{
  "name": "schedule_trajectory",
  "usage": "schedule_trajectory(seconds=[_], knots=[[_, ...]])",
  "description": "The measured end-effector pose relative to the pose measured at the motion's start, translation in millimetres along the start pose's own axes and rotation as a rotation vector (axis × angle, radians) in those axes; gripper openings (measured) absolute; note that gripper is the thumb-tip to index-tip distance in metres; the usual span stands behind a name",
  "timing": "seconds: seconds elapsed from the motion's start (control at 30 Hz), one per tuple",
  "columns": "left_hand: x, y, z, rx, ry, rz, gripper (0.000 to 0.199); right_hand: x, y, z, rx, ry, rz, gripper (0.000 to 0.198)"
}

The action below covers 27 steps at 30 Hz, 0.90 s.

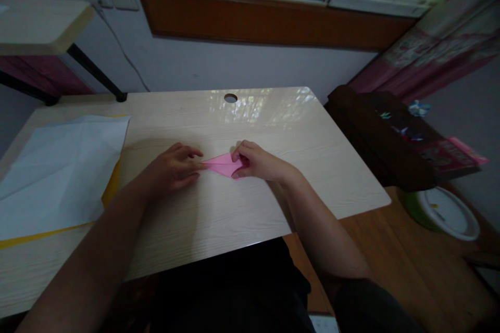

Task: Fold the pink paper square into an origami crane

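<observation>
A folded piece of pink paper (pixel 223 165), kite-shaped with a crease along its middle, lies on the pale wood-grain desk (pixel 234 213). Its narrow point faces left. My right hand (pixel 255 161) grips the wider right end, thumb at the near edge and curled fingers at the far edge, so part of that end is hidden. To the left, my left hand (pixel 175 167) rests low over the desk with its fingers stretched and apart. One fingertip touches the paper's narrow point.
Large white creased paper (pixel 66 171) lies over a yellow sheet (pixel 111 184) at the desk's left. Behind it stands a raised shelf (pixel 42 23) on black legs. A dark brown cabinet (pixel 375 135) holding small items and a white-lidded green bin (pixel 449 213) are at the right.
</observation>
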State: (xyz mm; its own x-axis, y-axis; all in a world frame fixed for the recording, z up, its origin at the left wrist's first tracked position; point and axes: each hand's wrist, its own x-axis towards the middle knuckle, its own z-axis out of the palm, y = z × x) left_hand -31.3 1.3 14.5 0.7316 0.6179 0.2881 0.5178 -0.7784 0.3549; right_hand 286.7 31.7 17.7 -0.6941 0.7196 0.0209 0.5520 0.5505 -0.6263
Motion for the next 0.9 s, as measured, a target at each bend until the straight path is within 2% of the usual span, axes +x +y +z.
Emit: schedule_trajectory(seconds=[0.1,0.27,0.57,0.77,0.9], knots=[[2,1,4,0.065,-0.038,0.001,0.042,0,-1,-1,-0.007,0.0,-0.005,0.035],[0,-2,4,0.105,-0.064,-0.023,0.037,0,0,-1,0.019,-0.007,-0.018,0.035],[-4,-12,0,0.088,-0.04,-0.035,0.03,-6,15,-6,0.096,-0.023,0.004,0.019],[-5,-13,-2,0.066,-0.031,-0.059,0.027,-11,21,-10,0.137,-0.039,0.053,0.025],[-3,-15,2,0.06,0.011,-0.072,0.033,-12,22,-10,0.137,-0.005,0.033,0.031]])
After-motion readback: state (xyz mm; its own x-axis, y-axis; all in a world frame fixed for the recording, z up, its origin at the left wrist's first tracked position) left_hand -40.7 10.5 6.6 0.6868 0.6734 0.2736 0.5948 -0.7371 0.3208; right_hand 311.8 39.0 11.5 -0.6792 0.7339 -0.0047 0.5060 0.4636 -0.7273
